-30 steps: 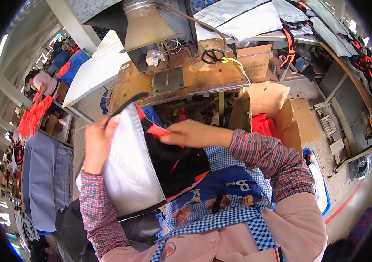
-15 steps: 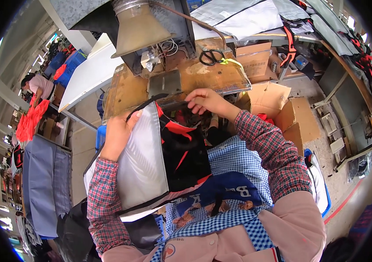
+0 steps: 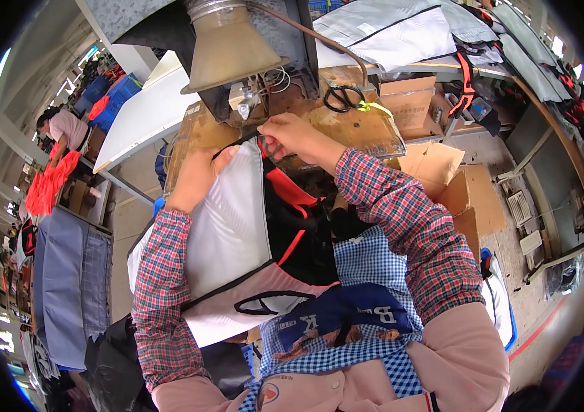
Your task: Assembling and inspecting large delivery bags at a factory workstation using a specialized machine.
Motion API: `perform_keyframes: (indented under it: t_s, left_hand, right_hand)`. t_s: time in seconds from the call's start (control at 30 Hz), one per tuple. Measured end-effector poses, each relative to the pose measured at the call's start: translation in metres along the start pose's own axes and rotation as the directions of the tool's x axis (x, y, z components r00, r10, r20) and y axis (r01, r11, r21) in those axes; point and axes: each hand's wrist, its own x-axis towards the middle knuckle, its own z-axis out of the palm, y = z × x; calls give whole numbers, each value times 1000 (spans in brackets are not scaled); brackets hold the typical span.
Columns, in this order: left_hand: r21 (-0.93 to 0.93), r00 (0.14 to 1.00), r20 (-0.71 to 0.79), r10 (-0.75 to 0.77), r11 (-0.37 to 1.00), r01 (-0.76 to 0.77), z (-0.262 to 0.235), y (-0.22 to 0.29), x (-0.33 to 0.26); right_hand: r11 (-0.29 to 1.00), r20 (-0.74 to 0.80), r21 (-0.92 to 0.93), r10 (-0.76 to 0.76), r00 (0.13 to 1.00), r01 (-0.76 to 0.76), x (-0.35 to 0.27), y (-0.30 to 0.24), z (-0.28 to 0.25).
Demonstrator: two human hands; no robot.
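A half-sewn fabric piece (image 3: 227,230) hangs in front of me. It has a whitish textured panel, black edging, black and orange-red parts, and a pale pink lower panel with a dark-rimmed oval opening. My left hand (image 3: 197,180) grips the upper left edge, its thumb lying on the white panel. At the piece's top corner my right hand (image 3: 293,141) is closed in a pinch on the black edging. Both hands are just below a small metal device (image 3: 245,103) with loose wires, mounted on the worn wooden bench (image 3: 350,127). The fingertips of my right hand are partly hidden.
A funnel-shaped hood (image 3: 234,51) hangs over the device. Black-handled scissors (image 3: 343,99) with a yellow strip lie on the bench's right side. An open cardboard box (image 3: 474,199) stands at the right. A white table (image 3: 137,117) is at left; beyond it a person (image 3: 65,130) handles orange-red cloth.
My right hand has moved left and closed on the top edge of the fabric piece. The piece has shifted, with more of the pink panel and its oval opening showing.
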Motion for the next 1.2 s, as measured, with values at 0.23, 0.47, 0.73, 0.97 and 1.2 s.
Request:
perform_keyframes:
  t_s: [0.23,0.47,0.73,0.97,1.2]
  left_hand:
    - [-11,1000,0,-10,1000,10,1,-15,17]
    - [-33,998,-55,-1,999,0,1,-18,28]
    - [-51,995,-100,-1,999,-4,6,-25,31]
    - [-29,992,-130,11,999,-15,3,-23,29]
    - [-30,986,-167,20,999,-25,3,-28,31]
  right_hand:
    - [952,29,281,120,992,-124,22,3,7]
    - [927,-51,365,115,992,-88,30,1,10]
    - [921,-131,388,98,987,-40,29,0,20]
    - [915,-170,402,93,981,-17,26,0,25]
    - [915,-234,404,98,967,5,31,0,31]
